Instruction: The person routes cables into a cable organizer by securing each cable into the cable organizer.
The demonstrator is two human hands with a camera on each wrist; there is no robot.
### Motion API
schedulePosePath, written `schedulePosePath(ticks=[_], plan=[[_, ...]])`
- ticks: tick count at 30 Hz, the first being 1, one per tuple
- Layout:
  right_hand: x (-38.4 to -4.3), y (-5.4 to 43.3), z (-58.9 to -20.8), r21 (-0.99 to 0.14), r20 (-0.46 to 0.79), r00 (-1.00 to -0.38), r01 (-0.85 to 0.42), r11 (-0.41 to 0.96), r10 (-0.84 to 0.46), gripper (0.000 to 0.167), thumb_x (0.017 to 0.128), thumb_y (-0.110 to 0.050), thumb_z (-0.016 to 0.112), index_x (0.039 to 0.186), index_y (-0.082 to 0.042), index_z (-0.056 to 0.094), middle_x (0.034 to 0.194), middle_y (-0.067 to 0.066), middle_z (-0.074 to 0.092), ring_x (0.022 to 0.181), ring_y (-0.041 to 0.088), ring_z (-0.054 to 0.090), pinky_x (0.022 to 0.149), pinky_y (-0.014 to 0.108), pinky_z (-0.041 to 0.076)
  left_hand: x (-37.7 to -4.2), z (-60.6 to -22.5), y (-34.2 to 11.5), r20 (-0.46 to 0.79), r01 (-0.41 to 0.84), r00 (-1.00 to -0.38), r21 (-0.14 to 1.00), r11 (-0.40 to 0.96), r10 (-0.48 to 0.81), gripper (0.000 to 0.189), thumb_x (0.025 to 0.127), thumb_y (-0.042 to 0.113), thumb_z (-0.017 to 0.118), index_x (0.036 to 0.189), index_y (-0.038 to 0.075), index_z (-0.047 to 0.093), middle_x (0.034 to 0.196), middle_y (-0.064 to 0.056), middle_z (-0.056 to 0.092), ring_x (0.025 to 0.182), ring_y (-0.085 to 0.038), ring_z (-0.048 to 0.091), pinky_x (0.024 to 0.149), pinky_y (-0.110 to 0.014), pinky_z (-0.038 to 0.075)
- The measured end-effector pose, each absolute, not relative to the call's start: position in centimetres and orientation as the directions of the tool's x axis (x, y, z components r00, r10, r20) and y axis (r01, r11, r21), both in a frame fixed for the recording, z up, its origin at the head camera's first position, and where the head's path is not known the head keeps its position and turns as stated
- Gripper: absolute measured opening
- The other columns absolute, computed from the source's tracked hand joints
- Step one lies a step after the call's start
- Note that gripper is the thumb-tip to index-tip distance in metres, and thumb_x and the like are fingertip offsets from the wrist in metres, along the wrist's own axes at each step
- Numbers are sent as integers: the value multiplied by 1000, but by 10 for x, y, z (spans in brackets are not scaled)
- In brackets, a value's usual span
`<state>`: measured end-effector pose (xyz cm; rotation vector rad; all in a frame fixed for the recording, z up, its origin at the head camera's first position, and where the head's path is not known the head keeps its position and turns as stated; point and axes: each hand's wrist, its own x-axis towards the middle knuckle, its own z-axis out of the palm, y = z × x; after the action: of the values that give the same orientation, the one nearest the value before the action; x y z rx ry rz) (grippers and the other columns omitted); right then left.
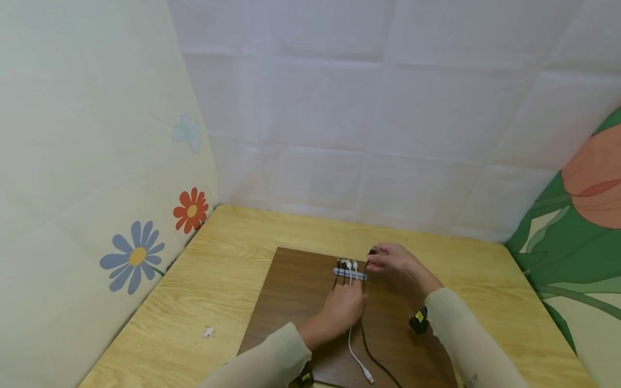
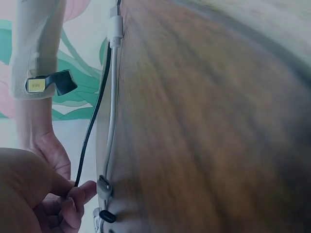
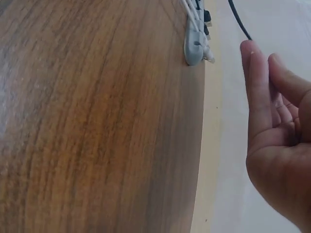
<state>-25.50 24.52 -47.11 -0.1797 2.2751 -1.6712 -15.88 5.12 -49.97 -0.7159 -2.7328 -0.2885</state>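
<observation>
A grey-blue cable clip strip (image 1: pixel 358 276) lies near the far edge of a dark brown wood board (image 1: pixel 281 291). Several black and white cable ends sit side by side in it, their plugs past its far side. Just beyond the strip's right end, my right hand (image 1: pixel 395 258) pinches a black USB cable (image 1: pixel 372 251) close to its plug, raised over the board. My left hand (image 1: pixel 343 304) is on the near side of the strip; in the left wrist view its thumb and finger pinch a black cable (image 2: pixel 90 128). A white cable (image 1: pixel 356 355) trails below this hand.
The board rests on a light yellow wood-grain table (image 1: pixel 242 253). A small white scrap (image 1: pixel 208 331) lies left of the board. Behind hangs a white creased sheet (image 1: pixel 310 108); flower-printed cloths stand at both sides. A black cable's tail (image 1: pixel 375 361) runs toward the near edge.
</observation>
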Motion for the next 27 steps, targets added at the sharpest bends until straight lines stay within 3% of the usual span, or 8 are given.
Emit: schedulePosePath(ticks=[2, 4, 8, 13, 20, 27], plan=[[-254, 244, -472, -939, -157, -943, 50, 341, -294, 13, 99, -3, 63, 104, 8, 58, 92, 12, 71, 81, 17, 74, 73, 32, 61, -159, -501, 52, 339, 510, -821, 72, 857, 459, 27, 94, 35, 72, 87, 11, 62, 68, -4, 65, 58, -21, 63, 47, -32, 48], [-253, 243, -474, -926, -135, -942, 10, 376, -307, 26, 99, -3, 63, 117, 14, 57, 93, 13, 72, 81, 18, 73, 74, 34, 61, -159, -500, 54, 344, 516, -810, 32, 856, 475, 27, 93, 36, 73, 84, 13, 63, 66, -2, 65, 57, -20, 62, 47, -31, 47], [-253, 238, -476, -900, -109, -946, -37, 435, -304, 49, 98, -3, 65, 137, 20, 46, 93, 15, 71, 79, 18, 73, 73, 35, 61, -159, -496, 56, 349, 516, -800, -17, 856, 489, 26, 91, 36, 73, 77, 16, 66, 65, -1, 66, 56, -19, 61, 47, -30, 46], [-254, 233, -480, -871, -96, -961, -46, 490, -261, 46, 95, -3, 67, 133, 18, 51, 92, 17, 72, 75, 18, 72, 71, 35, 60, -159, -493, 58, 336, 520, -788, -87, 850, 516, 22, 89, 30, 72, 70, 19, 67, 65, 1, 66, 56, -17, 61, 46, -29, 45], [-256, 225, -488, -791, -72, -968, -91, 605, -239, 38, 93, -9, 72, 124, 12, 61, 93, 16, 73, 76, 19, 70, 69, 35, 59, -157, -491, 60, 290, 524, -772, -211, 825, 565, 19, 82, 23, 74, 65, 22, 67, 63, 6, 65, 58, -11, 60, 53, -26, 47], [-257, 223, -494, -731, -65, -973, -105, 675, -221, 20, 92, -15, 74, 102, 1, 69, 80, 5, 70, 71, 15, 63, 64, 31, 52, -153, -488, 62, 211, 529, -809, -146, 836, 549, 15, 86, 22, 73, 72, 20, 70, 71, 4, 68, 66, -14, 64, 54, -27, 50]])
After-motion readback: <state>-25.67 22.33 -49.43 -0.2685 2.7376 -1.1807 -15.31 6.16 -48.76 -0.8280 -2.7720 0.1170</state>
